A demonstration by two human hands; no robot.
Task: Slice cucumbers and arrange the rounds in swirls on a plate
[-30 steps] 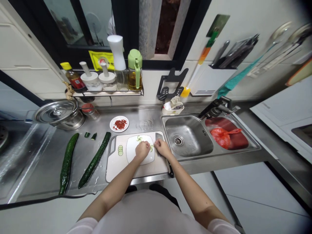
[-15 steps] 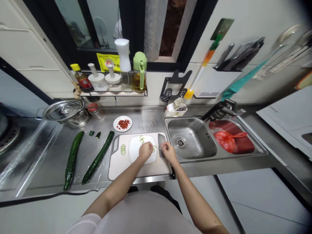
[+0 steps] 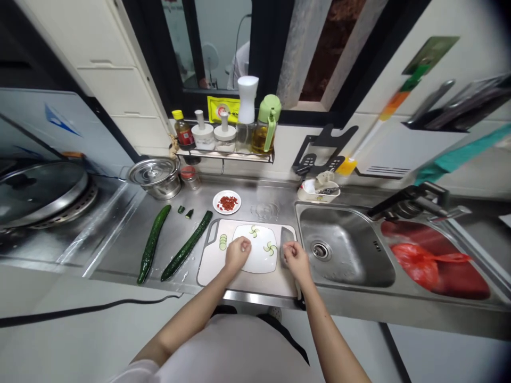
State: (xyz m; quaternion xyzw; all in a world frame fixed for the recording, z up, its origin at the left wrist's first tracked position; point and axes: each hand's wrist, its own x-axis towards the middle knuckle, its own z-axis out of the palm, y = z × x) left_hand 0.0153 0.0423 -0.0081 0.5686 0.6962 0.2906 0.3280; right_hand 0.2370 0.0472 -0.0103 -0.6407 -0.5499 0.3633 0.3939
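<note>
A white square plate (image 3: 259,259) lies on a pale cutting board (image 3: 211,268) and carries two small pinwheels of cucumber slices (image 3: 270,248). My left hand (image 3: 237,252) rests at the plate's left edge with its fingers curled. My right hand (image 3: 296,258), also curled, sits at the board's right edge over a cleaver (image 3: 286,236) lying there. What either hand holds is hidden. A short stack of cucumber slices (image 3: 222,242) lies on the board left of the plate.
Two whole cucumbers (image 3: 153,242) (image 3: 187,251) lie on the steel counter to the left, with a dish of red chilli (image 3: 227,202) behind the board. A lidded pot (image 3: 154,175) stands at the back left. A sink (image 3: 343,250) and a red bag (image 3: 419,263) are on the right.
My hands have drawn apart from the plate's right side, uncovering a second cucumber pinwheel. My right hand moved right to the cleaver. The view has swung to the left.
</note>
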